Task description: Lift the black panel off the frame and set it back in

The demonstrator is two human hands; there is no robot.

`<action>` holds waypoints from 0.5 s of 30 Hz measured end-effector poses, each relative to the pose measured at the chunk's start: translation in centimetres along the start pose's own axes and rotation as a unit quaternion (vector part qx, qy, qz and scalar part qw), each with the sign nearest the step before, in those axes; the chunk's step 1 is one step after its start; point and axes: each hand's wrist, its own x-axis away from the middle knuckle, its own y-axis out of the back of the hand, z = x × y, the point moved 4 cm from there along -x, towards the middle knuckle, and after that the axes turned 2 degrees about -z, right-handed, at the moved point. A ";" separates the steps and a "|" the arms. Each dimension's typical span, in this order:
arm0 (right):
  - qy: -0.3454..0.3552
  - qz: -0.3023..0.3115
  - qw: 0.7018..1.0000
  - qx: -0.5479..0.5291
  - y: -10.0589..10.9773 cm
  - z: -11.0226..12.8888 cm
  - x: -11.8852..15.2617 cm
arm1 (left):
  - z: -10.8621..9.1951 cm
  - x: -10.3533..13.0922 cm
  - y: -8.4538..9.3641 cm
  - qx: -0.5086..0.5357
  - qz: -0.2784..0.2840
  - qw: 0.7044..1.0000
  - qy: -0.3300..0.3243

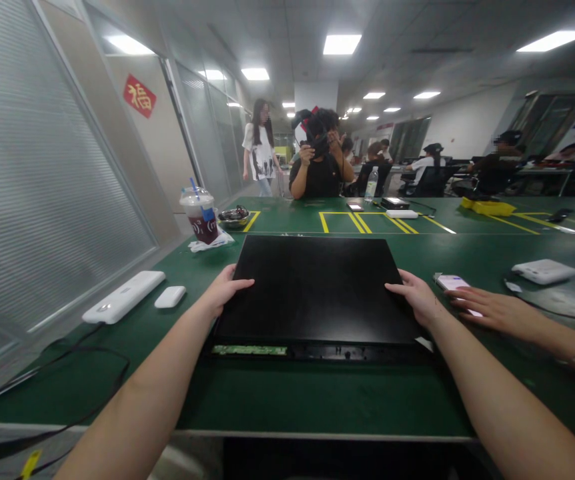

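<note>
A flat black display panel (317, 290) lies in front of me on the green table, its far edge looking slightly raised. Along its near side runs a black strip with a narrow green circuit board (250, 350) showing at the left. My left hand (226, 288) grips the panel's left edge, thumb on top and fingers mostly hidden beneath. At the right edge my right hand (415, 293) holds it the same way, thumb over the dark surface. A small white tab (424, 343) sticks out at the near right corner.
Left on the green table (317, 400) are a white power bank (125, 297), a white case (170, 297) and a drink cup (201, 217). Another person's hand (497, 310) touches a phone (450, 283) at right, near a white device (545, 271). Across the table sits a person (322, 160).
</note>
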 end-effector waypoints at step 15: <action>0.518 0.241 0.669 0.475 2.3 0.7 -1.6 | 0.5 -0.1 0.0 -0.038 0.012 0.999 0.014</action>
